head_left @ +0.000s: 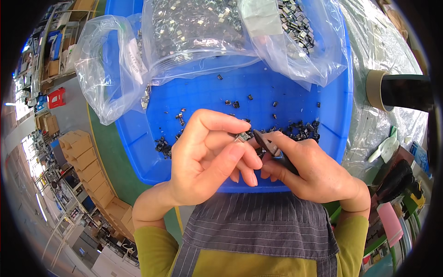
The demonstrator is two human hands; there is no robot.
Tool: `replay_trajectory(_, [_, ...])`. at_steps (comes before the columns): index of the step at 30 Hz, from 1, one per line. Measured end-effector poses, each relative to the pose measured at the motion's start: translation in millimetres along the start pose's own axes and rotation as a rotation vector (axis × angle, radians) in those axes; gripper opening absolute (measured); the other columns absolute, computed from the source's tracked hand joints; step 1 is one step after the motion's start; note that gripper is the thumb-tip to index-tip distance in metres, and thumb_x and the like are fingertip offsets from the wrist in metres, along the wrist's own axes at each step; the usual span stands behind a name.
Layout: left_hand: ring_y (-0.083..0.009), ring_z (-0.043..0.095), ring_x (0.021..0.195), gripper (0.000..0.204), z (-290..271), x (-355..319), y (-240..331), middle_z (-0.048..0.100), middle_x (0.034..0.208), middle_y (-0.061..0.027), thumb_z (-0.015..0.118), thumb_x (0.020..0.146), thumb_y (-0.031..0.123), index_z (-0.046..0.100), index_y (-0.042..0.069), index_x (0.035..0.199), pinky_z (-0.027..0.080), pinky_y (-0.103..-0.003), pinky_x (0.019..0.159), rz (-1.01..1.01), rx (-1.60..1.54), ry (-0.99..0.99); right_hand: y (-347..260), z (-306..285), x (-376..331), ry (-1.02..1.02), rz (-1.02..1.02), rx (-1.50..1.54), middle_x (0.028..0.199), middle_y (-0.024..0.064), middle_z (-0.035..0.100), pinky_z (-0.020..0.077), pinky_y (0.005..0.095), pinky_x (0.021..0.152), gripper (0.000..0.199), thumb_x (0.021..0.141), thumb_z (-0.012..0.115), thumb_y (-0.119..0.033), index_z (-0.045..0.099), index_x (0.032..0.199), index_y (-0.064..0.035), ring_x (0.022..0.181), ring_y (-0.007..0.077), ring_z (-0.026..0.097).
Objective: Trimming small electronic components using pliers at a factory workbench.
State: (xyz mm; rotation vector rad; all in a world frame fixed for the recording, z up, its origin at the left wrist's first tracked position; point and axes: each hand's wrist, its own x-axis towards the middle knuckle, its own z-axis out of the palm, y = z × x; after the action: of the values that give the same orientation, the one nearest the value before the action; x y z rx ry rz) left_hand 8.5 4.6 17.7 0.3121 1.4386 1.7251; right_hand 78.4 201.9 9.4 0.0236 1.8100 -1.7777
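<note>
Through the head view, I see the bare left hand (pixel 207 154) with thumb and fingers closed on a small, silvery, box-shaped metal part (pixel 242 137). The bare right hand (pixel 316 168) is wrapped round a black-handled pair of metal pliers (pixel 273 148), tips right by that part — I cannot tell whether they touch it. Both hands sit over a blue plastic tray (pixel 194 92); small black pieces (pixel 302 130) lie inside — clear plastic bags (pixel 198 57) full of parts behind.

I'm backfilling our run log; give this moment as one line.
left grip: holding small metallic part; right grip: holding dark pliers; beneath: blue tray with loose parts
</note>
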Motion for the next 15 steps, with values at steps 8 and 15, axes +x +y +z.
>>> replay_trajectory(8, [-0.0154,0.064,0.066,0.025,1,-1,0,0.063,0.086,-0.0153,0.045,0.094,0.004,0.036,0.001,0.117,0.044,-0.02,0.054,0.043,0.036,0.022,12,6,3,0.189,-0.23,-0.29,0.091,0.0198,0.06,0.0481,0.0432,0.067,0.036,0.08,0.059,-0.003,0.046,0.114,0.0004,0.083,0.0381,0.06])
replay_trajectory(15, [-0.015,0.064,0.066,0.025,1,-1,-1,0.064,0.085,-0.0152,0.045,0.094,0.004,0.036,0.001,0.116,0.043,-0.019,0.053,0.064,0.075,0.006,11,8,3,0.307,-0.253,-0.596,0.086,0.0143,0.056,0.045,0.0403,0.068,0.055,0.067,0.062,0.008,0.047,0.119,-0.0018,0.078,0.0338,0.056])
